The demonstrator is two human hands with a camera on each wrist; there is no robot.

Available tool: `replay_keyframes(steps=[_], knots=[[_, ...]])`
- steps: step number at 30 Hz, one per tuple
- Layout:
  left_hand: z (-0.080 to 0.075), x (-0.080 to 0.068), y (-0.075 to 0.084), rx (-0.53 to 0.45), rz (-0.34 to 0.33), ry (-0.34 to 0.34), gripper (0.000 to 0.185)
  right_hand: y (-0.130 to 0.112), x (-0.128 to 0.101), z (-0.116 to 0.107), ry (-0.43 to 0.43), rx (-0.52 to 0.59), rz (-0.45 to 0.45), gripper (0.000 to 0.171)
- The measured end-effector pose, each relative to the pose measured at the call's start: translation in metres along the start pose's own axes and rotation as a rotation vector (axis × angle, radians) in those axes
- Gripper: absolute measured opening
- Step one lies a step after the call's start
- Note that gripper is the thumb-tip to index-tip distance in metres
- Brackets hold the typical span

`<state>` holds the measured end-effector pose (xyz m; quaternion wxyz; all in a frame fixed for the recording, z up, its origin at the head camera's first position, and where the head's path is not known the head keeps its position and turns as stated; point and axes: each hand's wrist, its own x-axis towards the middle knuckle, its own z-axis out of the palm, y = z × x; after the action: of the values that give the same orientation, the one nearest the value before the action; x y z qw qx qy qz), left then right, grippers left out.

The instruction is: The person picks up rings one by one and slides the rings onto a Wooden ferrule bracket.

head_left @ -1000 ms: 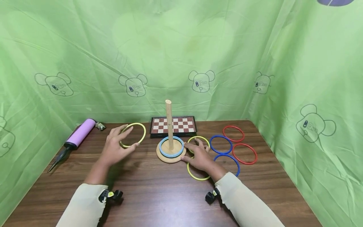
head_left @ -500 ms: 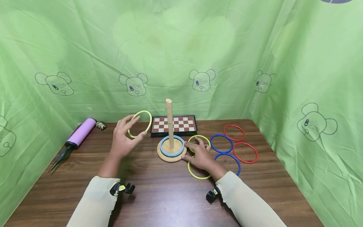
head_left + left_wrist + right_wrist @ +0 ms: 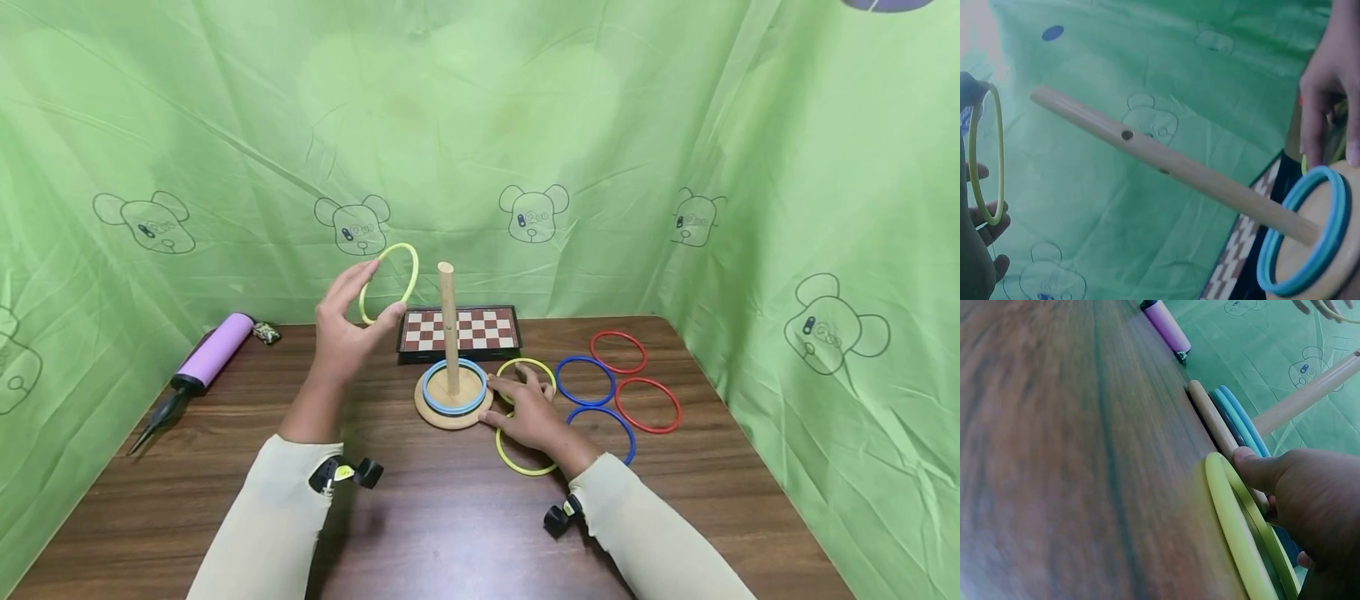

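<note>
My left hand (image 3: 347, 323) pinches a yellow-green ring (image 3: 387, 283) in the air, just left of the top of the wooden peg (image 3: 448, 325). In the left wrist view the same ring (image 3: 985, 156) hangs at the left edge, apart from the peg (image 3: 1172, 164). The peg stands in a round wooden base (image 3: 452, 410) with a light blue ring (image 3: 453, 388) lying on it. My right hand (image 3: 529, 412) rests flat on the table, fingers touching the base's right side, over two yellow rings (image 3: 522, 463). The right wrist view shows a fingertip (image 3: 1254, 469) against the base (image 3: 1210, 419).
Two blue rings (image 3: 585, 382) and two red rings (image 3: 647, 405) lie right of the base. A folded chessboard (image 3: 459, 330) sits behind the peg. A purple hand pump (image 3: 202, 358) lies at the back left. Green cloth walls in the wooden table (image 3: 420, 517).
My left hand has lifted the yellow-green ring up off the table and rightward, to about the height of the peg's top. The right hand has stayed put.
</note>
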<state>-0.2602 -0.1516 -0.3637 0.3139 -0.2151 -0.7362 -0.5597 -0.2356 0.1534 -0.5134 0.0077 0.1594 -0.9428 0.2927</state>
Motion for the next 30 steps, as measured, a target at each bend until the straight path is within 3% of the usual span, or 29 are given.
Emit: replay_keyframes(steps=[5, 9, 16, 26, 30], knots=[[0.012, 0.009, 0.01, -0.054, -0.029, -0.023, 0.067, 0.002, 0.0, 0.0, -0.004, 0.003, 0.003, 0.062], [0.023, 0.012, 0.014, -0.043, -0.05, -0.052, 0.069, 0.002, 0.0, 0.0, -0.003, 0.0, 0.002, 0.063], [0.035, 0.008, 0.008, 0.082, -0.001, -0.092, 0.075, 0.0, -0.002, 0.0, -0.009, 0.009, 0.005, 0.062], [0.043, -0.009, -0.009, 0.28, 0.07, -0.145, 0.078, 0.001, 0.001, -0.001, -0.001, -0.007, 0.005, 0.063], [0.047, -0.02, -0.019, 0.346, 0.055, -0.186, 0.077, 0.001, 0.0, -0.001, -0.013, 0.003, 0.001, 0.063]])
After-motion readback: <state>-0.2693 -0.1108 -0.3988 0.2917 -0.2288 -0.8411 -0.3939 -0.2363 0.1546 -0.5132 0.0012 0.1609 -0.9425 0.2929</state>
